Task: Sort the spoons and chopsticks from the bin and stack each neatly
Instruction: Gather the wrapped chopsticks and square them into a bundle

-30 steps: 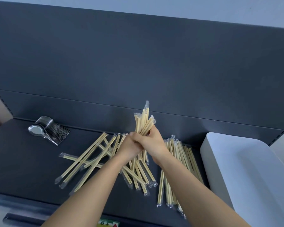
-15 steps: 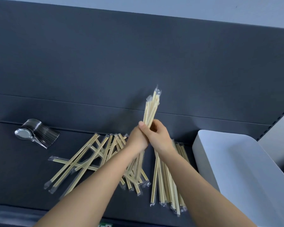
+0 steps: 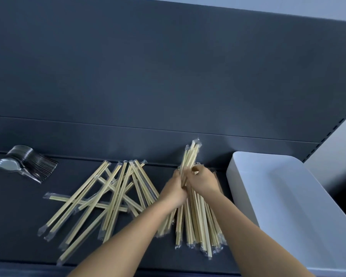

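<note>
Pale bamboo chopstick bundle [image 3: 191, 156] in clear sleeves stands tilted, tips up, over aligned stack [image 3: 198, 222] just left of white bin [image 3: 288, 206]. Fingers of left hand [image 3: 174, 191] and right hand [image 3: 203, 180] curl round bundle mid-length. Loose crossed pile [image 3: 108, 192] lies further left on dark shelf [image 3: 18, 216]; nested spoons [image 3: 26, 162] far left. Versus half second ago: bundle lower, tips now under back-panel seam.

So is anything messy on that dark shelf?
Yes. The loose chopsticks in the middle lie criss-crossed, some on top of others. The chopstick pile on the right lies nearly side by side, and the spoons far left are nested. The left hand and right hand grip one bundle.
</note>
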`<action>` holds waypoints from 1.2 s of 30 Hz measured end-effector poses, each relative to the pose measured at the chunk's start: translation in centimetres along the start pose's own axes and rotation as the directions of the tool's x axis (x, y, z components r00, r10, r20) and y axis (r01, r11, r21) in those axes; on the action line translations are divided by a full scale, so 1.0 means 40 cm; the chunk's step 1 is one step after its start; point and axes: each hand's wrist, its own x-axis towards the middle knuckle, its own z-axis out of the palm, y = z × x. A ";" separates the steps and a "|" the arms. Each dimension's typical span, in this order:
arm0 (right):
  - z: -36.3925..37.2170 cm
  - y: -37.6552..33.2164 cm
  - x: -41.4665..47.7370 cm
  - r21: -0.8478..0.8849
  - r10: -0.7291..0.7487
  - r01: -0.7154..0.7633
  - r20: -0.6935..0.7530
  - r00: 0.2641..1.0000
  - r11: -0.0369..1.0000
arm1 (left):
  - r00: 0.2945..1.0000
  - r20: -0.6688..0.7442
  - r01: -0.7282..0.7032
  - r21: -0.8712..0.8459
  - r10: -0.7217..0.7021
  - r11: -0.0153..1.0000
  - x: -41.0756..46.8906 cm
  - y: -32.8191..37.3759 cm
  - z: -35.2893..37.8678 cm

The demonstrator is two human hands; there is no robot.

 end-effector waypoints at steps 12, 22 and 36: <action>0.024 0.061 0.000 -0.187 -0.113 0.098 -0.068 0.991 0.977 | 0.985 0.024 0.172 -0.082 -0.170 0.982 -0.002 -0.015 0.042; 0.054 0.032 -0.007 -0.430 -0.252 0.241 0.032 0.967 0.870 | 0.999 -0.047 -0.007 0.131 0.013 0.991 -0.010 -0.037 -0.012; 0.213 -0.125 -0.071 -0.583 -0.235 0.453 0.412 0.880 0.675 | 0.842 -0.471 0.498 0.489 -0.264 0.716 -0.073 -0.261 -0.237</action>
